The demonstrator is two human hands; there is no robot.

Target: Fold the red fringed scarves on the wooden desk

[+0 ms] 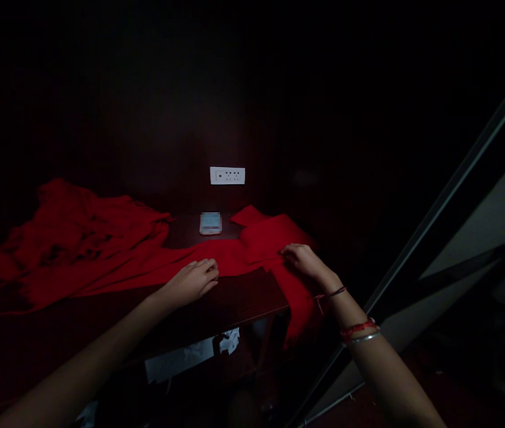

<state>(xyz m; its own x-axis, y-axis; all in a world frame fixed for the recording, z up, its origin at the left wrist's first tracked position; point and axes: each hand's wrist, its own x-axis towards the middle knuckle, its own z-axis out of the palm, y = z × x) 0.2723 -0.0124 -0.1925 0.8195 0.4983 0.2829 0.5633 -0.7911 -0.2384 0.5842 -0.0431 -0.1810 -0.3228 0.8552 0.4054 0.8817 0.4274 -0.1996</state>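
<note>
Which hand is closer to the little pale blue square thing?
Left. The left hand is in front of the pale blue square, with red cloth between them; the right hand is farther off, to the square's right.

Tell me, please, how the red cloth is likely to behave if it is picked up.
The red cloth is probably floppy, since it lies in loose, crumpled folds. It would likely sag when lifted, as one part already hangs off the table below the right hand.
</note>
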